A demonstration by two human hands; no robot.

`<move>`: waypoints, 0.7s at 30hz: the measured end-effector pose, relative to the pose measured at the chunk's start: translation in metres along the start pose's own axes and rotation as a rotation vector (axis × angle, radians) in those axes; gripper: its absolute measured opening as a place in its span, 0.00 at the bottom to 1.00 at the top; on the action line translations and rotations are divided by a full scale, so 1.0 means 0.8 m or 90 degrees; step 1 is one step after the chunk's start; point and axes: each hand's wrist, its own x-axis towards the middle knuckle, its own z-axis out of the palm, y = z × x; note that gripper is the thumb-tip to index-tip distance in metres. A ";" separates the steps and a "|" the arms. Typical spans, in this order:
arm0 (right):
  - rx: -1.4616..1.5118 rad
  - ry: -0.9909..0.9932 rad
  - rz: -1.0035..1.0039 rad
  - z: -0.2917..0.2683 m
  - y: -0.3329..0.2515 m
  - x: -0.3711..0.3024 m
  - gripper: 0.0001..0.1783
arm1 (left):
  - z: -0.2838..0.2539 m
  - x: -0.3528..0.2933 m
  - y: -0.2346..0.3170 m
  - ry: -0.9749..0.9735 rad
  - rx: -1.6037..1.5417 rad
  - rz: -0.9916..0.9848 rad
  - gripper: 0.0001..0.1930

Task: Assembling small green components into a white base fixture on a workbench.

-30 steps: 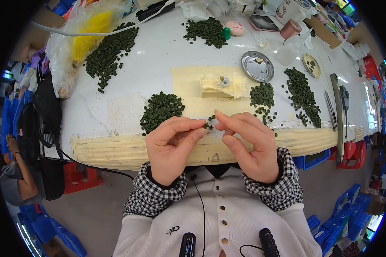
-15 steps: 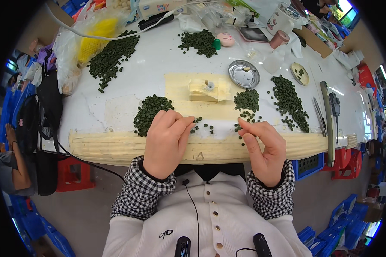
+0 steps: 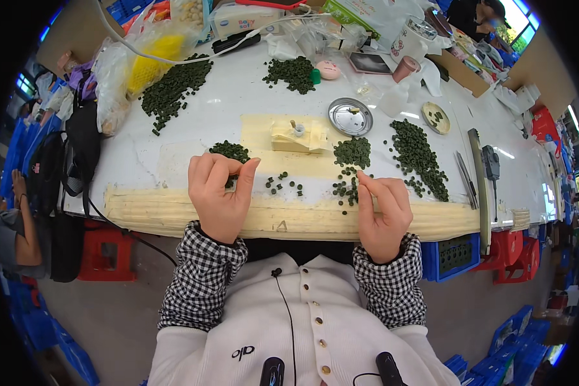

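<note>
My left hand (image 3: pixel 220 198) is over the near edge of the left pile of small dark green round pieces (image 3: pixel 230 152), hiding part of it. Its fingers curl, while the thumb stands apart from them; I see nothing between. Near the right pile of green pieces (image 3: pixel 352 153), my right hand (image 3: pixel 385 215) has thumb and forefinger pinched together. Whatever lies in that pinch is too small to make out. Loose green pieces (image 3: pixel 284 183) are scattered between my hands. Beyond them, a small cream-taped block (image 3: pixel 297 143) with a little upright grey tube stands on a taped patch.
A round metal dish (image 3: pixel 350 116) lies behind the right pile. Larger green heaps (image 3: pixel 419 157) spread to the right and toward the back. Tweezers (image 3: pixel 466 180) and a long bar (image 3: pixel 480 193) lie at the right. Plastic bags and boxes crowd the far edge; a padded cream strip (image 3: pixel 302 215) lines the near edge.
My left hand has moved left from the loose pieces to the left pile, and its thumb has parted from the fingers. My right thumb and forefinger have come together. The view has shifted slightly.
</note>
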 end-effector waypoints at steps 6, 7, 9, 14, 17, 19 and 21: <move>-0.015 -0.028 -0.007 0.003 0.000 0.001 0.11 | 0.003 0.000 -0.001 0.040 0.024 0.022 0.12; -0.016 -0.029 -0.008 0.003 0.001 0.000 0.11 | 0.003 0.000 -0.002 0.038 0.027 0.023 0.12; -0.019 -0.029 -0.007 0.002 0.001 -0.002 0.11 | 0.002 0.000 0.000 0.038 0.031 0.026 0.12; -0.017 -0.025 -0.018 0.002 -0.001 -0.003 0.11 | -0.002 -0.001 0.004 0.023 0.036 0.013 0.12; -0.014 -0.029 -0.017 0.002 -0.002 -0.001 0.11 | 0.000 0.001 0.000 0.038 0.064 0.044 0.11; -0.015 -0.027 -0.018 0.002 -0.001 -0.002 0.11 | 0.002 0.001 0.002 0.038 0.061 0.047 0.11; -0.007 -0.023 -0.016 0.002 -0.002 -0.003 0.11 | 0.001 0.001 0.003 0.026 0.061 0.042 0.11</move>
